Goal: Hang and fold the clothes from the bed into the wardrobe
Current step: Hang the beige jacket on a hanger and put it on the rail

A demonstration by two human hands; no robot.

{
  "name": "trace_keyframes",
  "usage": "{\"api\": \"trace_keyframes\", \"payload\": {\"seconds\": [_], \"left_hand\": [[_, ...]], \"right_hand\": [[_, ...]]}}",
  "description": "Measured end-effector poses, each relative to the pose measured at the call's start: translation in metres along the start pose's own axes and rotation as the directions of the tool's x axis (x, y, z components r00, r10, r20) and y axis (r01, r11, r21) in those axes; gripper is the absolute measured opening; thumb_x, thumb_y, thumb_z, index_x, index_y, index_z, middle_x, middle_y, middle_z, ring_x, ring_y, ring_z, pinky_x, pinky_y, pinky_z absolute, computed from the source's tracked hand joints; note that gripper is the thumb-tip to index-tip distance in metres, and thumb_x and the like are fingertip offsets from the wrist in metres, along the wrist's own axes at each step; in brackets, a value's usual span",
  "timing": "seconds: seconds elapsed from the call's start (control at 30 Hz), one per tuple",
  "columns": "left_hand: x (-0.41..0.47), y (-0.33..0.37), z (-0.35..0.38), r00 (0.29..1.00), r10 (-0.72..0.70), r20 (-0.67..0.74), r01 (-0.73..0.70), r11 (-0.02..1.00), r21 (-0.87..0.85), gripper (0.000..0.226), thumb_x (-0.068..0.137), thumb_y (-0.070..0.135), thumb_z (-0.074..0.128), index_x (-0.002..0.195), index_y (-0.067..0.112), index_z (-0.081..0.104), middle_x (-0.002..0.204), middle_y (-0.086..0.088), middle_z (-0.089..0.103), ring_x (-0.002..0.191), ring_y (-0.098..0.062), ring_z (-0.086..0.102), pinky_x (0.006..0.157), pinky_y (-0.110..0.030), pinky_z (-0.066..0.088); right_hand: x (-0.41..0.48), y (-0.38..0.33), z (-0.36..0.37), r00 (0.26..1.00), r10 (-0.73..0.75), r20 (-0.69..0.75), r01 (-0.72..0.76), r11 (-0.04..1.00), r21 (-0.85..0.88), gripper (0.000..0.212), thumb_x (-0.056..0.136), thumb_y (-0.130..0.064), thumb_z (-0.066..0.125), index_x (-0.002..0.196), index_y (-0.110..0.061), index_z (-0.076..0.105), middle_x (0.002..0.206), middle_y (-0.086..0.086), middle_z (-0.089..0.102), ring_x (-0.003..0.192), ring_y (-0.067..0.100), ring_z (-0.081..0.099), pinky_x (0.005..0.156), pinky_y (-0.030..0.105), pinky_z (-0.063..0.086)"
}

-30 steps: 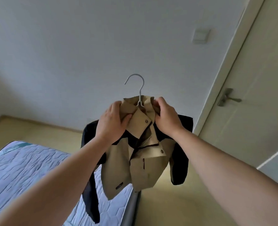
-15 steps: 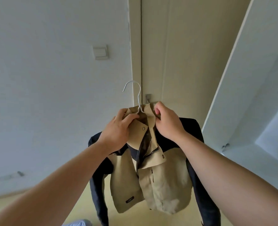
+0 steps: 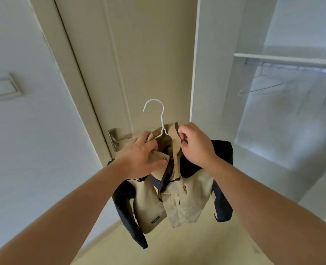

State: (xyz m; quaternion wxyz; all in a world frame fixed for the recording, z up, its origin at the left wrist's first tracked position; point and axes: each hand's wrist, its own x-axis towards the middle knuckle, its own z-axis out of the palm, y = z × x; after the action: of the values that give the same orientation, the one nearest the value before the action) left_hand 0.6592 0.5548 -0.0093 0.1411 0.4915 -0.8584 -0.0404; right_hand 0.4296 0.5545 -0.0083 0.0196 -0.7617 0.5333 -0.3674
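Jacket: a beige jacket [image 3: 185, 197] with dark navy shoulders and sleeves, held up in the air in front of the door and just left of the open wardrobe.
Jacket front: open at the neck, with the collar flaps spread. Both sleeves hang down at the sides, and a small dark label sits near the hem on the left.
Hanger: a white wire hanger [image 3: 161, 119] sits inside the jacket. Its hook stands up clear above the collar, with the open end to the left.
Left hand: the left hand [image 3: 141, 157] grips the left collar flap, thumb on the front by a snap button and fingers behind the cloth. I cannot tell whether it also holds the wire.
Right hand: the right hand [image 3: 194, 146] has its fingers curled and pinches the top edge of the right collar flap, just beside the hanger's neck.
Door: a closed cream door [image 3: 148, 54] is behind the jacket, and its metal door handle [image 3: 118, 137] shows just left of the left hand.
Wardrobe: a white wardrobe [image 3: 194, 73] stands open on the right, with a shelf [image 3: 284, 58] and a rail [image 3: 301, 68] just beneath it.
On the rail: a bare wire hanger [image 3: 260, 85] hangs near the rail's left end, well apart from the jacket.
Wall: a light switch [image 3: 2, 88] is at the far left.
Floor: the pale yellow floor [image 3: 177, 245] lies below the jacket.
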Motion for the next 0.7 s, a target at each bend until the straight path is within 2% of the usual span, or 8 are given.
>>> {"api": "trace_keyframes", "payload": {"seconds": [0.17, 0.3, 0.4, 0.47, 0.53, 0.6, 0.63, 0.7], "left_hand": [[0.056, -0.023, 0.006, 0.978, 0.180, -0.102, -0.197, 0.961, -0.193, 0.024, 0.090, 0.056, 0.060, 0.088, 0.033, 0.057, 0.117, 0.014, 0.041, 0.096, -0.013, 0.050, 0.080, -0.028, 0.042], [0.097, -0.036, 0.008, 0.962, 0.254, -0.105, -0.274, 0.913, -0.303, 0.015, 0.087, 0.046, 0.073, 0.101, 0.042, 0.074, 0.114, 0.018, 0.047, 0.099, -0.004, 0.052, 0.086, -0.020, 0.043], [0.119, -0.034, 0.014, 0.963, 0.222, -0.155, -0.264, 0.891, -0.369, 0.007, 0.084, 0.044, 0.077, 0.091, 0.044, 0.076, 0.095, 0.021, 0.046, 0.086, 0.005, 0.051, 0.069, -0.014, 0.040], [0.133, -0.029, 0.017, 0.960, 0.220, -0.171, -0.270, 0.886, -0.377, 0.006, 0.086, 0.049, 0.072, 0.091, 0.045, 0.073, 0.092, 0.022, 0.045, 0.087, 0.009, 0.050, 0.063, -0.012, 0.034], [0.146, -0.025, 0.018, 0.951, 0.251, -0.178, -0.299, 0.890, -0.343, 0.008, 0.088, 0.053, 0.066, 0.092, 0.047, 0.070, 0.092, 0.023, 0.046, 0.083, 0.005, 0.052, 0.062, -0.014, 0.033], [0.159, -0.022, 0.016, 0.949, 0.271, -0.163, -0.312, 0.890, -0.334, 0.008, 0.089, 0.055, 0.064, 0.091, 0.048, 0.066, 0.091, 0.021, 0.046, 0.080, 0.002, 0.051, 0.062, -0.017, 0.035], [0.165, -0.022, 0.015, 0.950, 0.273, -0.150, -0.309, 0.891, -0.334, 0.007, 0.089, 0.055, 0.064, 0.089, 0.048, 0.064, 0.091, 0.021, 0.047, 0.080, 0.002, 0.050, 0.062, -0.018, 0.035], [0.176, -0.022, 0.014, 0.954, 0.268, -0.136, -0.298, 0.898, -0.324, 0.007, 0.090, 0.056, 0.064, 0.088, 0.050, 0.062, 0.091, 0.020, 0.048, 0.079, 0.002, 0.049, 0.061, -0.019, 0.034]], "right_hand": [[0.024, 0.016, 0.002, 0.992, 0.086, -0.098, -0.094, 0.992, -0.085, 0.034, 0.080, 0.006, 0.059, 0.076, -0.023, 0.042, 0.080, -0.008, 0.046, 0.059, 0.013, 0.046, 0.053, 0.021, 0.034], [0.044, 0.019, 0.003, 0.972, 0.183, -0.150, -0.208, 0.961, -0.181, 0.031, 0.085, -0.001, 0.059, 0.076, -0.026, 0.043, 0.079, -0.011, 0.046, 0.065, 0.012, 0.048, 0.057, 0.024, 0.040], [0.042, 0.022, -0.001, 0.967, 0.177, -0.183, -0.224, 0.932, -0.284, 0.017, 0.089, -0.010, 0.054, 0.082, -0.023, 0.047, 0.082, -0.009, 0.046, 0.066, 0.014, 0.048, 0.058, 0.028, 0.042], [0.035, 0.026, -0.002, 0.964, 0.166, -0.206, -0.232, 0.905, -0.357, 0.005, 0.091, -0.019, 0.047, 0.092, -0.019, 0.052, 0.088, -0.003, 0.050, 0.067, 0.017, 0.048, 0.060, 0.032, 0.044], [0.028, 0.032, -0.002, 0.960, 0.184, -0.209, -0.261, 0.857, -0.445, 0.015, 0.093, -0.023, 0.052, 0.105, -0.014, 0.053, 0.101, 0.006, 0.054, 0.073, 0.021, 0.052, 0.064, 0.039, 0.052], [0.016, 0.038, 0.000, 0.961, 0.207, -0.184, -0.274, 0.802, -0.530, 0.044, 0.083, -0.021, 0.072, 0.118, -0.014, 0.047, 0.123, 0.013, 0.049, 0.090, 0.027, 0.057, 0.075, 0.046, 0.056], [0.007, 0.042, 0.002, 0.967, 0.199, -0.160, -0.255, 0.770, -0.584, 0.060, 0.076, -0.022, 0.079, 0.124, -0.014, 0.044, 0.134, 0.016, 0.043, 0.105, 0.033, 0.056, 0.086, 0.051, 0.055], [-0.007, 0.045, 0.003, 0.986, 0.132, -0.101, -0.166, 0.715, -0.679, 0.077, 0.070, -0.027, 0.080, 0.134, -0.016, 0.040, 0.149, 0.020, 0.033, 0.132, 0.041, 0.042, 0.106, 0.059, 0.041]]}}
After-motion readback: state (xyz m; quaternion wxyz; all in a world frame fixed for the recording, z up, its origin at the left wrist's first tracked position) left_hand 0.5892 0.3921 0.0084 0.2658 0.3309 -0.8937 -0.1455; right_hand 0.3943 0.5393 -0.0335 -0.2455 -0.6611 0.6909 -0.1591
